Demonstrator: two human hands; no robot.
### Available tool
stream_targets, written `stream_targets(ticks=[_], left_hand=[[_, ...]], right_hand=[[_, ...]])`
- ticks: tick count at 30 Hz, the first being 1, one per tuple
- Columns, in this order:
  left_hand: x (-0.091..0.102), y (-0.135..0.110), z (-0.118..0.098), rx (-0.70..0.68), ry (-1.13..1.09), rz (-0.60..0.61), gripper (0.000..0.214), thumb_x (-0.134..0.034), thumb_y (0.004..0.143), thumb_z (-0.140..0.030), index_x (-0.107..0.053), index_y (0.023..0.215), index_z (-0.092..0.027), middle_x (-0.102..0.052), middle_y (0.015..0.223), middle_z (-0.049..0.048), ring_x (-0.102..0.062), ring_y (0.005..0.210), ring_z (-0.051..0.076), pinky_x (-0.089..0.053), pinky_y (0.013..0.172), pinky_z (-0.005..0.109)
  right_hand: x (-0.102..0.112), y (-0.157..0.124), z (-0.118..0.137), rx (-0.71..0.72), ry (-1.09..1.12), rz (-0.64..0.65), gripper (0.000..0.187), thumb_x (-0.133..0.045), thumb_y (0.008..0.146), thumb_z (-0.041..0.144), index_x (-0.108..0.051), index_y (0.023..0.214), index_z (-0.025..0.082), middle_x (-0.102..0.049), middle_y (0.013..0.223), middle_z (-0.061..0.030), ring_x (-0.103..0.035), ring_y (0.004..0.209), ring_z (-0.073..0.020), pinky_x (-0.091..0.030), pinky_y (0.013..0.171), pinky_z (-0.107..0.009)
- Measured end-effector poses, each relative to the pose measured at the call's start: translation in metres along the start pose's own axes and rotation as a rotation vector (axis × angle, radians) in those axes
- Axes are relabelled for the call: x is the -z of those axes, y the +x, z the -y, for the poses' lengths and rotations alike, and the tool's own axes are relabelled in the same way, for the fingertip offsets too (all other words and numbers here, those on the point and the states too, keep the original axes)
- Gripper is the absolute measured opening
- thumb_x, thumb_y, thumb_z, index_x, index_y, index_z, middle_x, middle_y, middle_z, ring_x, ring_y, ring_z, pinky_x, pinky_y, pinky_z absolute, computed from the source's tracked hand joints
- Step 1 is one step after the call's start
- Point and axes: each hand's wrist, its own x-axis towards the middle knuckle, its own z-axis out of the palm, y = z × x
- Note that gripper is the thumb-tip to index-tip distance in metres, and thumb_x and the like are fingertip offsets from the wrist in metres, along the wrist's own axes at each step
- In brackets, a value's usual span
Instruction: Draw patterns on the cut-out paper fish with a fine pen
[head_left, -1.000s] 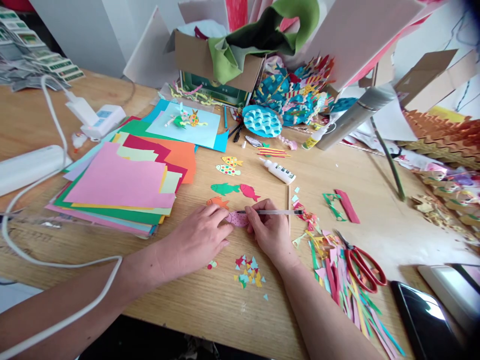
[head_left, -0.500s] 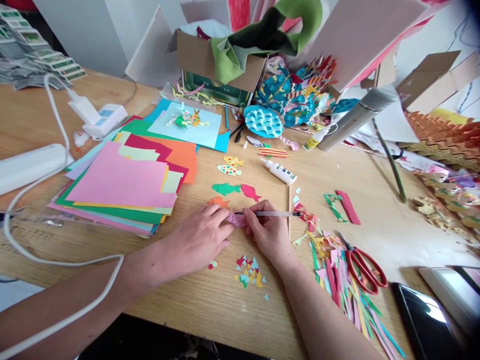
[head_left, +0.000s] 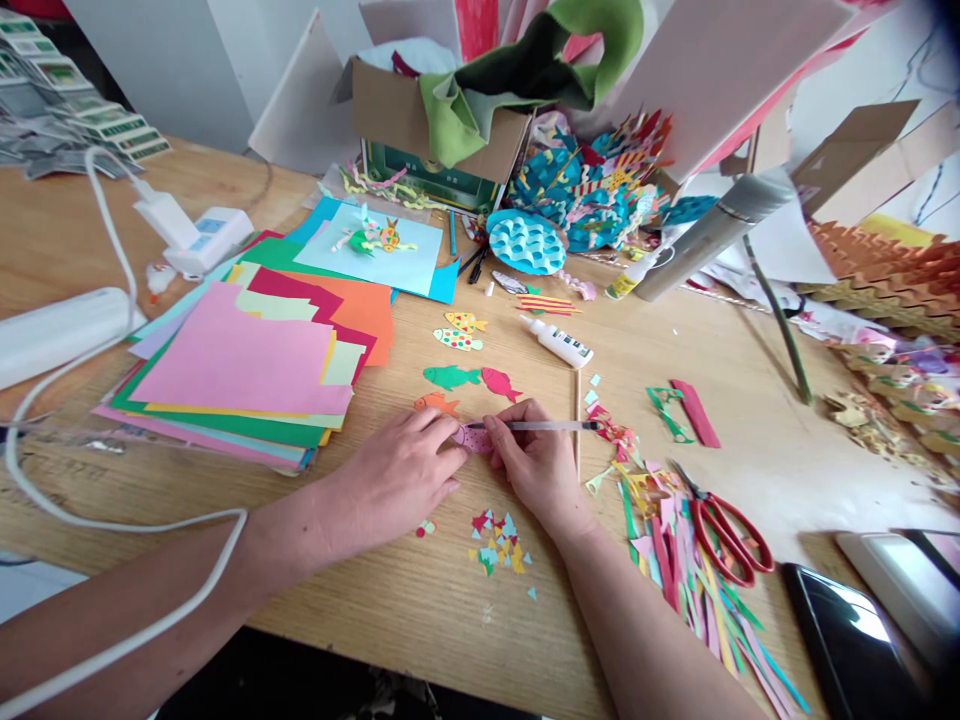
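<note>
My left hand [head_left: 397, 475] lies with curled fingers on the wooden table [head_left: 465, 610], pressing down a small pink dotted paper fish [head_left: 474, 438]. My right hand [head_left: 536, 462] is closed round a thin pen [head_left: 551, 426], whose tip rests on the pink fish. Just beyond my hands lie other paper fish: an orange fish [head_left: 437, 404], a green fish [head_left: 451, 377], a red fish [head_left: 499, 382] and two yellow spotted fish [head_left: 459, 331].
A stack of coloured paper [head_left: 247, 370] lies at left, a glue bottle [head_left: 559, 343] and stick behind. Red-handled scissors [head_left: 724, 535] rest on paper strips at right. Confetti scraps [head_left: 499, 545] sit near my wrists. A white cable [head_left: 112, 520], cardboard box [head_left: 420, 125] and phone [head_left: 847, 640] surround.
</note>
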Motion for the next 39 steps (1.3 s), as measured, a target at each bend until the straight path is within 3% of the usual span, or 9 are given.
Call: stream_targets(ticks=[23, 29, 39], left_hand=[[-0.0002, 0.0, 0.0003, 0.008, -0.017, -0.001, 0.021, -0.055, 0.095, -0.019, -0.065, 0.114, -0.017, -0.061, 0.115, 0.0094, -0.052, 0.114, 0.026, -0.045, 0.102, 0.045], [0.0015, 0.0008, 0.0, 0.015, -0.002, 0.031, 0.02, -0.058, 0.094, -0.019, -0.066, 0.111, -0.015, -0.061, 0.113, 0.0099, -0.052, 0.113, 0.027, -0.045, 0.102, 0.046], [0.0027, 0.0022, -0.0006, 0.0, 0.025, 0.021, 0.02, -0.059, 0.093, -0.02, -0.065, 0.112, -0.014, -0.061, 0.118, 0.0111, -0.052, 0.114, 0.026, -0.045, 0.102, 0.044]], right_hand=[[0.0005, -0.0001, -0.0019, 0.007, -0.01, 0.0, 0.029, -0.063, 0.089, 0.048, -0.055, 0.081, 0.022, -0.055, 0.05, 0.0046, -0.049, 0.04, -0.0114, -0.036, 0.038, -0.021], [0.0025, -0.0017, -0.0022, 0.045, 0.014, -0.059, 0.027, -0.06, 0.091, 0.044, -0.052, 0.078, 0.022, -0.052, 0.052, 0.0049, -0.047, 0.041, -0.0107, -0.035, 0.04, -0.021], [0.0044, -0.0006, -0.0062, 0.026, -0.075, -0.062, 0.026, -0.057, 0.091, 0.041, -0.05, 0.075, 0.023, -0.053, 0.053, 0.0038, -0.049, 0.042, -0.0118, -0.034, 0.042, -0.022]])
